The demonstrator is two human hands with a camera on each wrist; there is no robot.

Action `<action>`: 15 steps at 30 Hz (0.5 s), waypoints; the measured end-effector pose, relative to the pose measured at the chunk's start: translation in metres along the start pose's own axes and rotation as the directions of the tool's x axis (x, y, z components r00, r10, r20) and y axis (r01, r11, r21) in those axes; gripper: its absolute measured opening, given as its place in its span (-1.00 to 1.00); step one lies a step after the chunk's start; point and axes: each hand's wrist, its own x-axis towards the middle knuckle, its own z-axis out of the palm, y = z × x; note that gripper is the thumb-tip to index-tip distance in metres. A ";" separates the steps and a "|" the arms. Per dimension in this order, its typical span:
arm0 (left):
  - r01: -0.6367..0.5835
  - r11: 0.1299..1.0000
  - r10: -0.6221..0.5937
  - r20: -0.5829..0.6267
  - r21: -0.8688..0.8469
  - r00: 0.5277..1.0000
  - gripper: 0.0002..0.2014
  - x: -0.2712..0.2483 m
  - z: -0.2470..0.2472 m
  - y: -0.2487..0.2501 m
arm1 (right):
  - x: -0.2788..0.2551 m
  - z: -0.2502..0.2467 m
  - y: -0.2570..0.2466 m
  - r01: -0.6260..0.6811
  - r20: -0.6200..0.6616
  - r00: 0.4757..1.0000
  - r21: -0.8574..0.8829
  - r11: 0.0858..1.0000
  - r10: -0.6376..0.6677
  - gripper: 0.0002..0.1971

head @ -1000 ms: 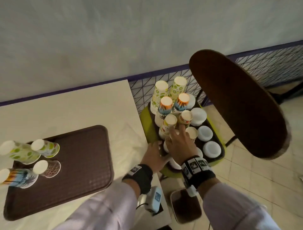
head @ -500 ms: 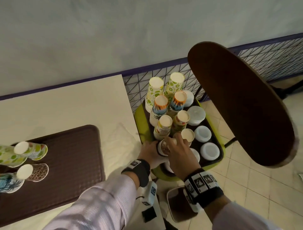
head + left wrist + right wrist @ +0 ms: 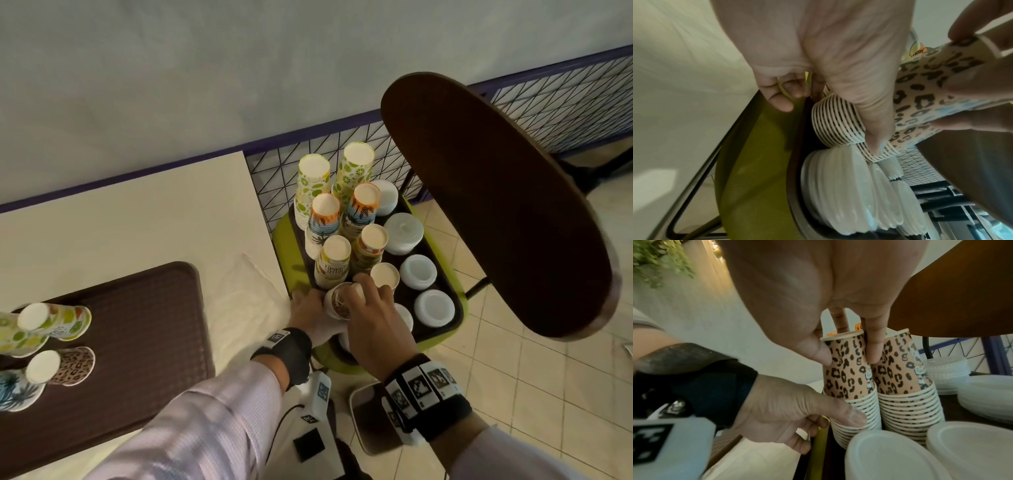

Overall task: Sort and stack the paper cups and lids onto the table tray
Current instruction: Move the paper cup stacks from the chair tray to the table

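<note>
On the dark chair tray (image 3: 455, 320) stand two stacks of upside-down leopard-print cups. My right hand (image 3: 363, 308) (image 3: 847, 353) pinches the top leopard cup (image 3: 846, 369) (image 3: 339, 303) (image 3: 920, 97) of the near stack between thumb and fingers. My left hand (image 3: 308, 308) (image 3: 797, 412) (image 3: 849, 81) grips the stack's ringed rims (image 3: 838, 121) below, thumb against them. The second leopard stack (image 3: 900, 369) stands just right of it. The brown table tray (image 3: 137, 325) at left holds several upside-down cups, among them a leopard one (image 3: 65, 366) and a lime one (image 3: 51, 318).
Taller stacks of lime, palm and fruit cups (image 3: 356, 178) fill the back of the chair tray. White lid piles (image 3: 433, 306) (image 3: 890, 456) (image 3: 838, 186) lie along its right and near sides. A dark chair back (image 3: 496, 205) looms on the right, a wire fence (image 3: 274, 171) behind.
My right hand came down from reaching over the stacks and closed its fingers on the top leopard cup, which now tilts toward me. The left hand stayed at the stack's base.
</note>
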 end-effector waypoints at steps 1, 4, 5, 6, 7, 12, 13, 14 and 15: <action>0.004 0.999 -0.004 -0.002 -0.042 1.000 -0.06 -0.001 0.000 0.001 | -0.001 -0.002 -0.001 0.012 -0.025 1.000 -0.007 1.000 -0.012 -0.42; -0.025 0.988 0.022 -0.019 -0.152 1.000 -0.30 0.003 0.007 -0.011 | -0.002 -0.010 -0.004 0.039 -0.081 0.996 0.007 0.999 -0.038 -0.47; -0.054 0.977 0.049 -0.029 -0.206 0.998 -0.37 0.002 0.006 -0.013 | -0.002 -0.012 -0.005 0.048 -0.100 0.994 0.020 0.999 -0.045 -0.49; -0.071 0.963 0.061 -0.044 -0.262 0.997 -0.42 -0.004 0.003 -0.012 | -0.003 -0.016 -0.007 0.053 -0.118 0.992 0.036 0.998 -0.049 -0.51; -0.092 0.943 0.081 -0.048 -0.319 0.996 -0.46 -0.013 -0.002 -0.008 | -0.003 -0.019 -0.009 0.060 -0.136 0.989 0.053 0.997 -0.053 -0.52; -0.229 0.844 0.203 -0.107 -0.484 0.973 -0.49 -0.034 -0.013 -0.001 | 0.002 -0.028 -0.023 0.109 -0.171 0.981 0.116 0.987 -0.088 -0.54; -0.209 0.835 0.199 -0.075 -0.509 0.977 -0.53 -0.038 -0.019 0.003 | 0.003 -0.028 -0.027 0.113 -0.171 0.981 0.128 0.985 -0.090 -0.53; -0.268 0.842 0.240 -0.119 -0.468 0.963 -0.61 -0.035 -0.021 0.003 | 0.004 -0.028 -0.030 0.115 -0.172 0.981 0.141 0.983 -0.091 -0.54; -0.267 0.838 0.232 -0.133 -0.476 0.964 -0.72 -0.037 -0.025 0.008 | 0.005 -0.027 -0.033 0.120 -0.173 0.981 0.154 0.981 -0.093 -0.55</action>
